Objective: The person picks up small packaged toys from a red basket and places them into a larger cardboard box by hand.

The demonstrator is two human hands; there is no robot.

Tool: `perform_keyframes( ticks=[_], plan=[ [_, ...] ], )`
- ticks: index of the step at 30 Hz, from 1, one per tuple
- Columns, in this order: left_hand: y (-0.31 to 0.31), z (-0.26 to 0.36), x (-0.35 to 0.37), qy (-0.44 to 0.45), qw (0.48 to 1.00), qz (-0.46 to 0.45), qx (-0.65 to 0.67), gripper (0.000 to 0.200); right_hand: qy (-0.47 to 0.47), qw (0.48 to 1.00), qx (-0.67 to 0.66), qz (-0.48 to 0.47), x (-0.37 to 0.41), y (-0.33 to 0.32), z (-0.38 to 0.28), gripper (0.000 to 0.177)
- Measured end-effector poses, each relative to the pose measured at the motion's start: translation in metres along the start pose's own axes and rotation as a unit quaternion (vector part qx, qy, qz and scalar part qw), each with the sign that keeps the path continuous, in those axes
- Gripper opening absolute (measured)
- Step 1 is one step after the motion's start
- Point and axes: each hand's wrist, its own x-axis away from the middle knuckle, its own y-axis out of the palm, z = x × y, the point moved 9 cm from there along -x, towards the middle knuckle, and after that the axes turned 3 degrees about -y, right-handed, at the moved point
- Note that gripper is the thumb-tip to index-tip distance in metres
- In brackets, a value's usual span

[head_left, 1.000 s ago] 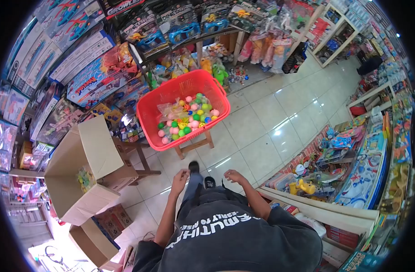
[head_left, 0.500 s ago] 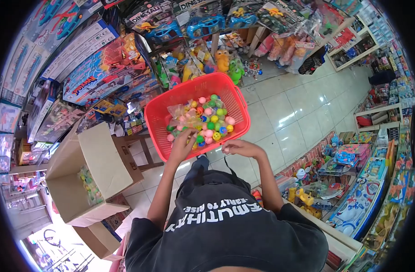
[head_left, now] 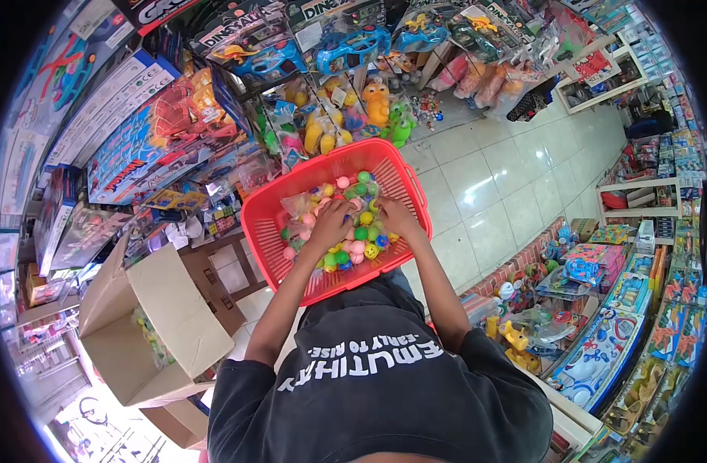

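Both hands (head_left: 333,224) (head_left: 398,217) among colourful balls (head_left: 358,248), red basket (head_left: 345,163)

The black shirt (head_left: 380,393) reads "EARLY TO RISE", and a toy pack (head_left: 344,40) shows "DINO".

From above, the red basket (head_left: 369,160) is open — its walls (head_left: 257,241) bar the sides; cardboard box (head_left: 172,305) left, free floor (head_left: 488,189) right.

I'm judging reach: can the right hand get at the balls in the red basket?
Likely yes: the right hand is at the balls, and the open red basket leaves the way free.
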Motion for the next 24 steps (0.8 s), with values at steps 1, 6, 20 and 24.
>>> perform_keyframes(
  ticks=[1,6,20,24],
  plan=[
    [0.008,-0.008,-0.003,-0.026,0.999,-0.022,-0.017,0.029,0.006,1.000,0.020,-0.002,-0.005,0.002,0.002,0.023],
    [0.041,-0.038,-0.021,-0.049,0.995,-0.075,-0.042,0.038,0.094,0.986,0.097,-0.093,-0.035,0.026,0.029,0.036],
    [0.067,-0.064,-0.021,-0.111,0.988,-0.099,-0.038,0.050,0.112,0.981,0.154,-0.041,-0.069,0.047,0.049,0.038],
    [0.065,-0.061,-0.019,-0.105,0.990,-0.084,-0.036,0.051,0.095,0.983,0.159,-0.014,-0.070,0.050,0.055,0.032]
  ],
)
